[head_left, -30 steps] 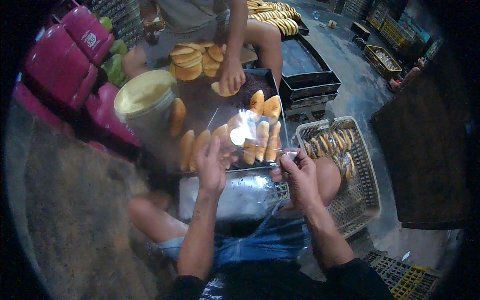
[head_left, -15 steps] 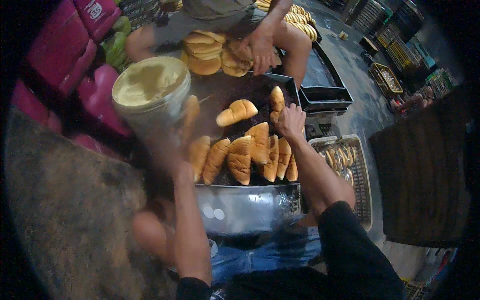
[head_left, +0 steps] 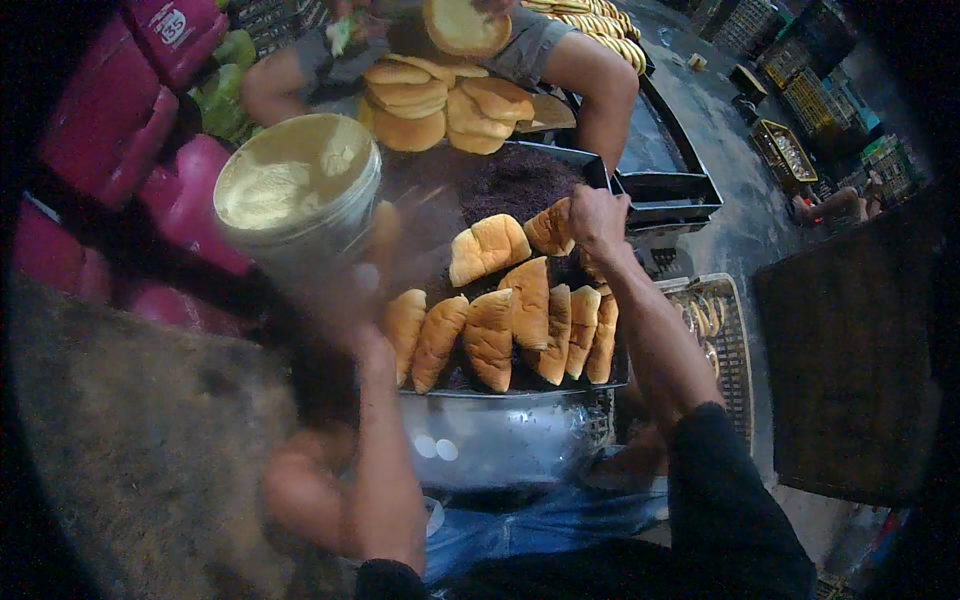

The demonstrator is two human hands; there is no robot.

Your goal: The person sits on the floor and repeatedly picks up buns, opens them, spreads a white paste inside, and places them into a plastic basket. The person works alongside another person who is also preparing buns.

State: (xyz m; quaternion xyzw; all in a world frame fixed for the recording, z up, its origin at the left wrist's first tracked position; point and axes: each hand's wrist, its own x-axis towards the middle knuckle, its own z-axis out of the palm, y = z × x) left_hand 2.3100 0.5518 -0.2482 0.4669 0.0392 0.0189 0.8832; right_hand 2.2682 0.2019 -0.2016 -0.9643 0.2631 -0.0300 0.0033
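My right hand [head_left: 600, 217] is closed at the right end of a folded bread bun [head_left: 549, 228], over a black tray [head_left: 582, 154] of dark crumbly filling [head_left: 520, 180]. Smeared by motion, my left hand [head_left: 345, 300] is beside a white bucket [head_left: 300, 235] of pale yellow cream; its fingers cannot be made out. A blurred bun [head_left: 384, 235] shows just above that hand. Another folded bun [head_left: 490, 247] lies on the filling left of my right hand. Several folded buns [head_left: 488, 340] stand in a row along the tray's near edge.
Across the tray, a person holds an opened bun [head_left: 466, 25] near a pile of flat buns [head_left: 405, 100]. A plastic basket [head_left: 738, 350] with wrapped goods stands at right. Pink seats [head_left: 190, 190] are at left, more trays [head_left: 665, 187] at far right.
My right hand has moved slightly right and away from me, and the bun beside it has tilted. My left hand stays blurred by the bucket. The other person now holds up an opened bun.
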